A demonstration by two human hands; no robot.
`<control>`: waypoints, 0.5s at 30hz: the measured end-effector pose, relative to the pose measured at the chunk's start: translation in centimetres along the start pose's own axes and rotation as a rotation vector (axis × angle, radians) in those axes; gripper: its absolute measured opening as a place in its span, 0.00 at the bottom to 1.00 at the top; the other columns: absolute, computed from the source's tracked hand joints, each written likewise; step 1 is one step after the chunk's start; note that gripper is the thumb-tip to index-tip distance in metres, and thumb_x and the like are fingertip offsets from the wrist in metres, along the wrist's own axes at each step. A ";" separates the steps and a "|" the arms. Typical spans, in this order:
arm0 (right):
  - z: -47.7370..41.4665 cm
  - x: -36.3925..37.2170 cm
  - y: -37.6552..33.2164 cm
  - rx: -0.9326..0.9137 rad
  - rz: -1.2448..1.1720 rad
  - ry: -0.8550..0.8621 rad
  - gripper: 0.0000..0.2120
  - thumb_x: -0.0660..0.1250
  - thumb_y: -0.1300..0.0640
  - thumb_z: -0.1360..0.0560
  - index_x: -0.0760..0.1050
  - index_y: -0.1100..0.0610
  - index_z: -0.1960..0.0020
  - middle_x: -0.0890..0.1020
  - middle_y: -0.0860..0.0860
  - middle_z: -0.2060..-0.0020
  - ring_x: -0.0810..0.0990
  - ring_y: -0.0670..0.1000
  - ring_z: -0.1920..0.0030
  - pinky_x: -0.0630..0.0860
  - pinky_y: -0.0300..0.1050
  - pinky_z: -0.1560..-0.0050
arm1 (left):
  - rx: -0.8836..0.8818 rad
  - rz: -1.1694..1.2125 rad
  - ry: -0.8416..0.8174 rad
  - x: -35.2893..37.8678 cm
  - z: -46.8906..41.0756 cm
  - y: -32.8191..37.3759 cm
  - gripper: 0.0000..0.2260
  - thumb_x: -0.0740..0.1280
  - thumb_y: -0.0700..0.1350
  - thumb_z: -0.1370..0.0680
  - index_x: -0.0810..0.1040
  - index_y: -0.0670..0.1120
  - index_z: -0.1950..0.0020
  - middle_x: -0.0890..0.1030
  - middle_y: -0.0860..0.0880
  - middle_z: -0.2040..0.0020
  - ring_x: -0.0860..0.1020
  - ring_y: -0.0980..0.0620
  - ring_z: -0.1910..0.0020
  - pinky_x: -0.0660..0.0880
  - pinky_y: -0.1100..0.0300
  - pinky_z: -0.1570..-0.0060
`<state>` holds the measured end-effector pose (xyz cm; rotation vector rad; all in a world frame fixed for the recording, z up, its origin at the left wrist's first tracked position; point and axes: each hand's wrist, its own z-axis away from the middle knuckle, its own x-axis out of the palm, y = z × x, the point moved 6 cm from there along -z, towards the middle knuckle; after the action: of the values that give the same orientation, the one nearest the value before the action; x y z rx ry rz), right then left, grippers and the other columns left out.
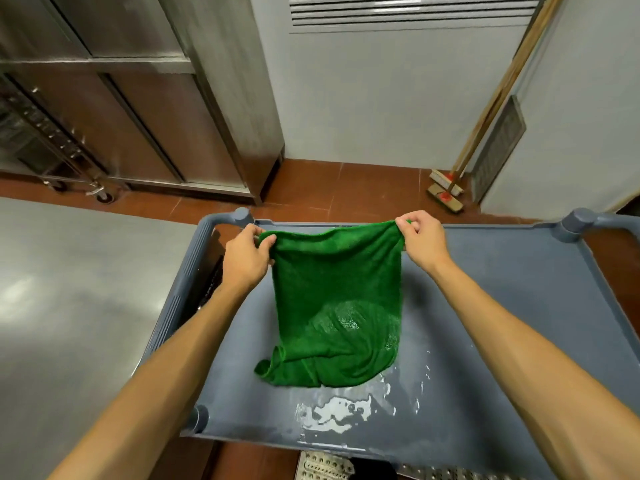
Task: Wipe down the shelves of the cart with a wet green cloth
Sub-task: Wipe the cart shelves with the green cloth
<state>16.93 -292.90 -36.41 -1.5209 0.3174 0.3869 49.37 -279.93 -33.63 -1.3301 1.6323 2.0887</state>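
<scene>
Both hands, left hand [246, 258] and right hand [420, 241], pinch the green cloth [337, 306] by its top corners mid-frame, hem dragging on the wet top shelf [519, 306]. Spreading step; next, lay it flat and sweep.
</scene>
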 end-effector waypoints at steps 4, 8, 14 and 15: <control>-3.8 1.7 2.1 0.053 0.028 0.016 0.07 0.65 0.56 0.20 0.79 0.58 0.50 0.82 0.55 0.55 0.78 0.53 0.54 0.75 0.47 0.54 | -0.053 -0.023 0.015 2.3 -3.1 -0.4 0.08 0.68 0.48 0.19 0.77 0.43 0.49 0.85 0.45 0.57 0.84 0.53 0.65 0.81 0.51 0.53; -6.6 3.9 4.4 0.119 0.030 0.005 0.06 0.64 0.57 0.19 0.78 0.59 0.48 0.82 0.56 0.53 0.78 0.53 0.56 0.73 0.45 0.57 | -0.045 -0.084 0.035 4.9 -6.1 -1.0 0.08 0.68 0.46 0.20 0.79 0.42 0.47 0.84 0.43 0.50 0.82 0.47 0.54 0.74 0.57 0.52; -7.1 7.6 6.3 -0.110 0.359 -0.149 0.12 0.63 0.66 0.23 0.77 0.59 0.41 0.79 0.57 0.41 0.74 0.59 0.38 0.68 0.50 0.36 | 0.156 -0.257 -0.200 10.3 -6.9 -1.9 0.14 0.65 0.40 0.20 0.76 0.43 0.33 0.75 0.40 0.37 0.79 0.40 0.43 0.75 0.48 0.42; -6.6 8.7 6.6 -0.183 0.429 -0.224 0.13 0.63 0.65 0.23 0.77 0.58 0.40 0.78 0.56 0.40 0.73 0.59 0.37 0.67 0.50 0.35 | 0.199 -0.320 -0.260 11.4 -6.4 -2.2 0.15 0.65 0.39 0.20 0.77 0.43 0.34 0.75 0.41 0.36 0.78 0.39 0.41 0.75 0.48 0.42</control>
<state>22.10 -298.98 -46.34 -1.5656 0.4403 0.9394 47.45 -288.70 -43.41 -1.1170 1.3750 1.7762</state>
